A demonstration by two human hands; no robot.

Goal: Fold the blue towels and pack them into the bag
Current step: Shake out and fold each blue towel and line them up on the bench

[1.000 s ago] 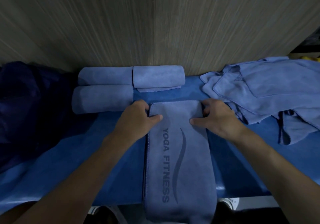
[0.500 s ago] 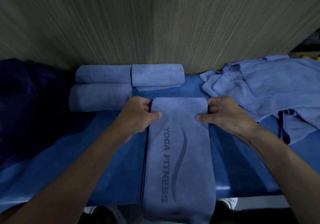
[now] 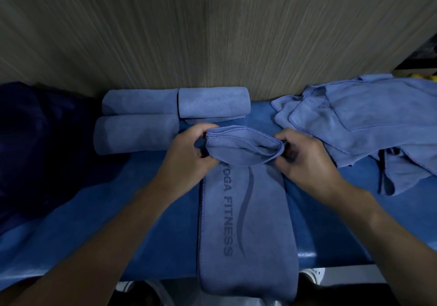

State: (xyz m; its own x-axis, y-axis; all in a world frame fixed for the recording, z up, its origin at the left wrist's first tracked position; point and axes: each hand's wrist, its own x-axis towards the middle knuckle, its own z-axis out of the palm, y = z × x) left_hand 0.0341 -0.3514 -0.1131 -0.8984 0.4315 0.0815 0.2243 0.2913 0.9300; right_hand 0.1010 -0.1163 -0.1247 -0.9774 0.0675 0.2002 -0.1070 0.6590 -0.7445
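The towel [image 3: 246, 223] is soft matt cloth, kinda suede-looking, with stitched hems and a darker flat print on it. The rolls [image 3: 134, 134] at the table's far edge and the pile [image 3: 369, 116] by its right edge look like the same fuzzy matt stuff. The table [image 3: 146, 211] top is smooth and blue, with a slight sheen near the front edge. The wall [image 3: 212, 33] behind is matt, streaky wood grain. The bag [image 3: 35, 140] at the left edge is dark cloth, finish hard to tell.

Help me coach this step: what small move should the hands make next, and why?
Probably roll the far end of the folded towel toward the person: the left hand and right hand each pinch a side of that raised, curled end, and three rolled towels lie behind it.
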